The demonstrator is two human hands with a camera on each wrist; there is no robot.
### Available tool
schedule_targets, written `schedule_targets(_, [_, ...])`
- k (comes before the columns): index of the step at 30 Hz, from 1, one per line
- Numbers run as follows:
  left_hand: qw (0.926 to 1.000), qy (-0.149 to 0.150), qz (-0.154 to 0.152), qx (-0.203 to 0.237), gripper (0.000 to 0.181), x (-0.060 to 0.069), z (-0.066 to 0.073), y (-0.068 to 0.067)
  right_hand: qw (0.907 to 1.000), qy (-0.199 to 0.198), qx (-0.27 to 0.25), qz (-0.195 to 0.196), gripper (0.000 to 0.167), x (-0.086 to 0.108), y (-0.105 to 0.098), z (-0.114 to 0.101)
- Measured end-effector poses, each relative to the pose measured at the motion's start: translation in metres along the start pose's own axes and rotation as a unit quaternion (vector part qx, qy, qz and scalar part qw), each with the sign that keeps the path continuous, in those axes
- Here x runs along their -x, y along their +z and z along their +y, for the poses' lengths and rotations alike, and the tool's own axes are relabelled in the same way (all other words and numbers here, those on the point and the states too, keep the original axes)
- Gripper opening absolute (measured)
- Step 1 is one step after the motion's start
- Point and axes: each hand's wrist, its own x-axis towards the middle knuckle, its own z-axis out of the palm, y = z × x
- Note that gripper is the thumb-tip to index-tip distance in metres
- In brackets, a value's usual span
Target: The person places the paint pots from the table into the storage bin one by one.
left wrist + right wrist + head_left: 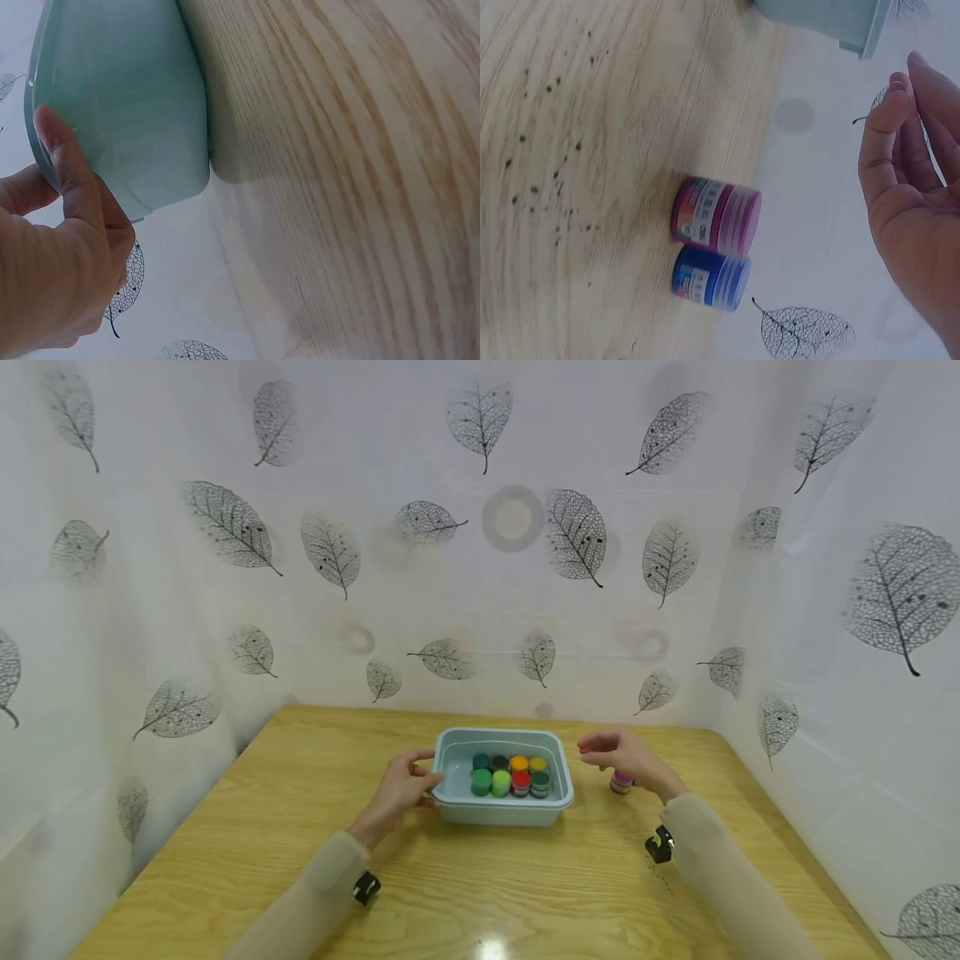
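Observation:
A pale blue-green plastic box (498, 816) stands on the table, its left end pinched at the rim by my left hand (400, 791). In the left wrist view, that hand (67, 255) has fingers against the outside of the box wall (142, 97). Inside stand several small paint jars, among them a red jar (521, 784) and an orange jar (519, 764). My right hand (626, 758) hovers right of the box with bent fingers; no jar shows between them in the right wrist view. Below it are a magenta paint jar (716, 217) and a blue paint jar (711, 277), side by side.
The wooden table (480, 877) has small dark specks (555, 172) on its right part. A white curtain with leaf prints (480, 593) surrounds the back and sides. Each wrist carries a small black device (367, 887).

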Motion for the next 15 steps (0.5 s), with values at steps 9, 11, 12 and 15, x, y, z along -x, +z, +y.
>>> schedule_targets(9, [1.0000,-0.002,-0.002,-0.001,0.048,-0.001,-0.001,0.001,0.9986,0.032,0.032,0.026,0.041,0.012,-0.017,0.020])
schedule_targets(11, [1.0000,-0.003,-0.001,-0.002,0.048,-0.001,-0.001,0.001,0.9986,0.028,0.038,0.026,0.040,0.016,-0.022,0.025])
schedule_targets(12, [1.0000,-0.004,0.000,-0.001,0.048,-0.001,-0.001,0.001,0.9985,0.029,0.038,0.028,0.040,0.018,-0.023,0.027])
schedule_targets(15, [1.0000,-0.003,0.001,-0.002,0.048,0.000,0.000,0.001,0.9986,0.019,0.046,0.021,0.043,0.024,-0.028,0.032])
